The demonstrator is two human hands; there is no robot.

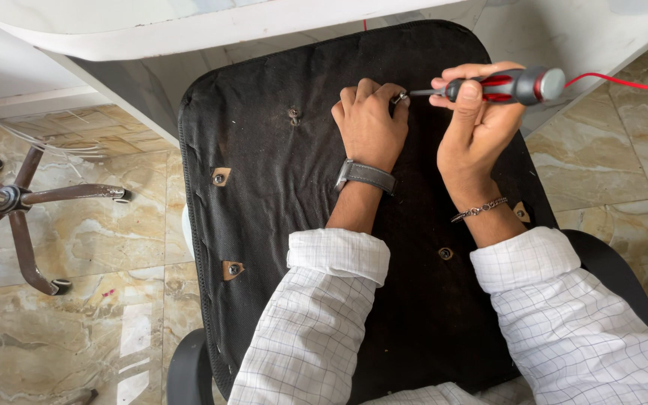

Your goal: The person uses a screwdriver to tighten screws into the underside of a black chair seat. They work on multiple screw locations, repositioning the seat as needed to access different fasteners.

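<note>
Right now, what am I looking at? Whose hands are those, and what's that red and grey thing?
The camera sits on a person's head and looks down at their own two hands. Under them lies the black underside of a chair seat, with screw holes in it. The right hand grips a red and grey screwdriver, its tip pointing at a small metal part. The left hand pinches that part with its fingers. Left on the floor lies the chair's wheeled base.
</note>
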